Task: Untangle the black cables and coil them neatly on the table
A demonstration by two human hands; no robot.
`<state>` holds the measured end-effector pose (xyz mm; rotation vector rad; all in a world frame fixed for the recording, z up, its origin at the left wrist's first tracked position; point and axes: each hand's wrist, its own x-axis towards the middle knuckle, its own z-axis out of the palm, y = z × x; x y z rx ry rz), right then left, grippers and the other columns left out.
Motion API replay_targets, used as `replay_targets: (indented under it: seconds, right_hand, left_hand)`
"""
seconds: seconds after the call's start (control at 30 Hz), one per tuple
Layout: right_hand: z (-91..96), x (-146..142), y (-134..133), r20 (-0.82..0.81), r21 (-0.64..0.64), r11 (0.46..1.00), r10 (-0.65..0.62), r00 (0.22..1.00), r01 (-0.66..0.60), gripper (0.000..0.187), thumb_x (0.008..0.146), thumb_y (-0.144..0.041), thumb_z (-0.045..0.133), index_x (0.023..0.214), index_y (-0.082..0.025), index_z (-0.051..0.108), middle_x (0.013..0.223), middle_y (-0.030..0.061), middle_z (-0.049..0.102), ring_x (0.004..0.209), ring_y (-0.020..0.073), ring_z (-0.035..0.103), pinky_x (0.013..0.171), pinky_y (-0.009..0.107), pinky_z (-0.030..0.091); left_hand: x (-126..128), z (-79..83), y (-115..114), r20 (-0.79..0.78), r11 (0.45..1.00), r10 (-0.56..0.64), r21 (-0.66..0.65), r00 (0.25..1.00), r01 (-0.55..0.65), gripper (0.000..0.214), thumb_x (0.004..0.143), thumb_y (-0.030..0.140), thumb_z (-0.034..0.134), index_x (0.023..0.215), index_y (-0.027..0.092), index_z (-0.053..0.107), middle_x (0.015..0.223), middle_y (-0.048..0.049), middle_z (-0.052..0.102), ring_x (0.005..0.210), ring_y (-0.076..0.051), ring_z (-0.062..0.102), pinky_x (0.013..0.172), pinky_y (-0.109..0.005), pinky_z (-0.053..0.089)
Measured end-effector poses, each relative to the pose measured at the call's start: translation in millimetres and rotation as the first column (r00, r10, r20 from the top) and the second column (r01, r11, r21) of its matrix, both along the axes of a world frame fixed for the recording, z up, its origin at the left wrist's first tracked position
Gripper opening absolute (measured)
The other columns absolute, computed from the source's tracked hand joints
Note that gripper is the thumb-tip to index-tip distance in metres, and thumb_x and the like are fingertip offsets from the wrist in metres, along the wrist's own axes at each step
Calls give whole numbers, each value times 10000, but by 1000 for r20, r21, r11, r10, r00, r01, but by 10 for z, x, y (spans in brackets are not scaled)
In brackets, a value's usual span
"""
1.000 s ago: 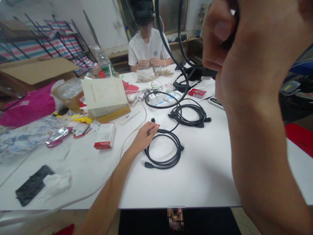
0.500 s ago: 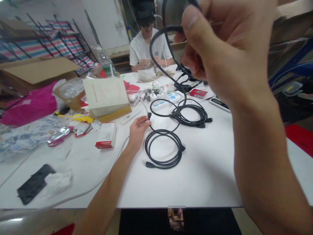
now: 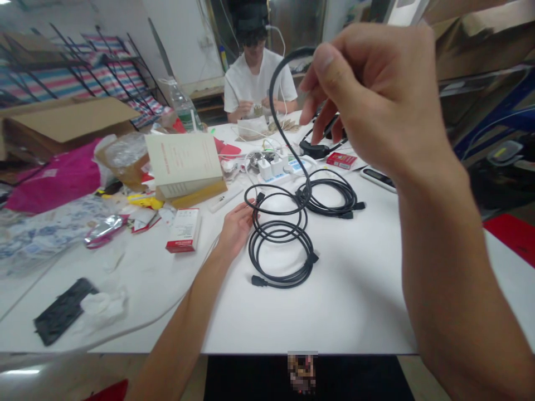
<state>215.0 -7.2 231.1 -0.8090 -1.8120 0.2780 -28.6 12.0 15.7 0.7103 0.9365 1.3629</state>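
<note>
My right hand is raised high on the right, thumb and finger pinched on a black cable. From there the cable drops in a curve to loops near my left hand. That hand is closed around the cable's loops beside a black plug; its fingertips are partly hidden. Just below lies a coiled black cable with its plugs on the white table. A second coiled cable rests behind it to the right.
A red-and-white box, a propped booklet and a power strip stand around the middle. Dark plastic piece and crumpled tissue lie front left. Across the table a person in a white shirt handles something small.
My right hand has come lower in view, and the cable has gone from several raised bends to one arc. More of it now lies looped at my left hand.
</note>
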Motion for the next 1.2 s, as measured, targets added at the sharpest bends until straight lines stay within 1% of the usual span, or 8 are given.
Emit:
replay_targets:
  seconds: [0.23,0.4,0.5,0.6,0.73,0.87,1.1,1.2]
  right_hand:
    - [5,-6,-32,47,-5,1000,-7,999,7,294,1078,-388,523,847,-257,648,824,55,704,633,165,639,549,343,456]
    - [5,-48,-55,312,-87,995,66,948,-41,316,1030,-263,524,744,-194,640,712,-3,586,637,115,486,578,305,324]
    - [-46,-81,-9,557,-196,979,161,814,-60,293,979,-233,549,693,-177,578,637,-30,460,614,100,370,585,308,254]
    - [-181,-170,72,721,-370,929,297,627,-15,263,989,-288,559,763,-174,631,680,6,585,625,126,457,599,307,306]
    - [-463,-400,165,806,-534,833,451,384,144,316,1024,-354,509,906,-158,727,854,94,734,669,175,593,613,309,369]
    - [-750,-671,219,814,-564,808,510,279,169,379,1053,-283,412,1020,-110,748,990,156,776,727,188,642,623,301,385]
    - [-1052,-935,204,732,-657,739,579,360,149,501,1063,-331,477,1459,-24,481,997,161,788,738,207,701,610,297,448]
    - [-1098,-951,195,709,-674,726,581,399,139,452,1077,-330,460,1420,-36,462,959,149,785,706,204,696,588,294,434]
  left_hand:
    - [13,19,-24,9,999,-17,-27,1000,17,207,851,242,791,1029,138,808,1152,-118,789,956,-174,731,837,-264,592]
    - [7,16,-13,44,998,-32,-61,999,34,202,863,246,760,1020,126,803,1172,-134,791,1067,-229,760,871,-289,617]
    - [2,26,-4,84,994,-70,-80,994,76,199,903,253,737,1032,115,798,1179,-149,798,1129,-250,765,953,-311,625]
    - [6,37,-3,122,988,-110,-94,986,122,178,938,238,726,1028,103,800,1172,-151,808,1139,-243,771,1013,-307,623]
    - [-4,-5,3,92,985,-164,-47,982,169,175,893,150,778,1060,106,800,1159,-135,819,1058,-213,782,1014,-299,616]
    - [-28,-74,24,91,977,-213,-4,973,215,273,837,135,833,1107,113,801,1087,-110,824,923,-163,768,932,-262,610]
    - [-1,-45,0,31,967,-253,49,967,252,345,831,329,859,1118,151,783,1198,-152,803,1102,-296,761,924,-386,628]
    - [19,-91,19,-34,967,-242,68,970,244,365,863,465,825,1028,143,771,1127,-154,808,1111,-327,752,895,-410,636]
